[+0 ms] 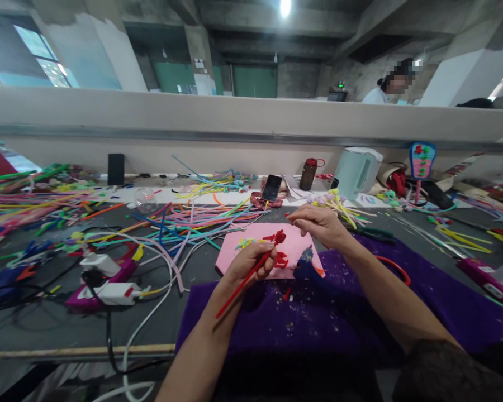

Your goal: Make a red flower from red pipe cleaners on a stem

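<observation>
My left hand [249,262] grips a red pipe cleaner [238,287] whose curled top end [279,238] sticks up over a pink sheet [295,237]. My right hand [318,223] hovers just beyond the sheet, its fingers pinched together on something small and red that I can barely make out. More red curled pieces [281,260] and a small blue and orange object [307,259] lie on the sheet's near edge. Both forearms reach over a purple cloth [331,318].
Loose coloured pipe cleaners [184,220] cover the grey table. A phone [271,188], brown bottle [308,174] and pale kettle [356,172] stand at the back. White chargers and cables [109,279] lie left, scissors [373,231] right. A person sits behind the partition [251,120].
</observation>
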The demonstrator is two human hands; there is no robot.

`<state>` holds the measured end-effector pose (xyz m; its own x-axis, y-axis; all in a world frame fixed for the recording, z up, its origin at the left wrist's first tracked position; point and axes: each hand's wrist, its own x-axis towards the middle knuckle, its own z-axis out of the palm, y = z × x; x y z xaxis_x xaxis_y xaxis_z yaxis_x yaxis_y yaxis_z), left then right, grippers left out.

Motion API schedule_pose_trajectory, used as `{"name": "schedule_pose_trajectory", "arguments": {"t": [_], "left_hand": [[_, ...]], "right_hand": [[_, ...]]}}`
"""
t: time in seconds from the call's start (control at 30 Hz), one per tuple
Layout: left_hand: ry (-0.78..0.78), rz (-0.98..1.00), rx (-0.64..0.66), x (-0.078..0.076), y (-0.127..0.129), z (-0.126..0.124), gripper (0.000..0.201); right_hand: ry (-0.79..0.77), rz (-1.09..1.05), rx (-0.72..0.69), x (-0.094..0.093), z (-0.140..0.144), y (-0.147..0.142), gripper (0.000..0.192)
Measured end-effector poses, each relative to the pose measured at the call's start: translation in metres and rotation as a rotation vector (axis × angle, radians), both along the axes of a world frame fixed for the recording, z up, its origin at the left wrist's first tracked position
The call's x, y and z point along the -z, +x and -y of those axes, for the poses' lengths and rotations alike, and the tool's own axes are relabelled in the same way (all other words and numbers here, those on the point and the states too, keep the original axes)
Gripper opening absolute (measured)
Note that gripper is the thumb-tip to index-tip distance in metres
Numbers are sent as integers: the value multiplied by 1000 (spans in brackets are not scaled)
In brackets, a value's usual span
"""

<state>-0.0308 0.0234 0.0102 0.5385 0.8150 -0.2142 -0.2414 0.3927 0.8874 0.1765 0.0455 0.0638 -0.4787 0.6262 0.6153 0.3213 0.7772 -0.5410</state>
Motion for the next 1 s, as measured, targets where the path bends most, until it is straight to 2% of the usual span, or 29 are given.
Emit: {"name": "schedule_pose_trajectory", "arguments": {"t": [0.13, 0.23, 0.47, 1.0], "left_hand": [[-23, 24, 13, 2, -1, -1, 23], [-26, 18, 17, 5, -1, -1, 24], [51, -32, 28, 9, 1, -2, 24], [83, -33, 69, 9, 1, -1, 25]], "right_hand": [[-18, -10, -10, 1, 0, -3, 21], [31, 27, -23, -1, 3, -6, 21], [89, 112, -81, 2, 10, -14, 17], [65, 240, 14, 6, 9, -18, 13]]}}
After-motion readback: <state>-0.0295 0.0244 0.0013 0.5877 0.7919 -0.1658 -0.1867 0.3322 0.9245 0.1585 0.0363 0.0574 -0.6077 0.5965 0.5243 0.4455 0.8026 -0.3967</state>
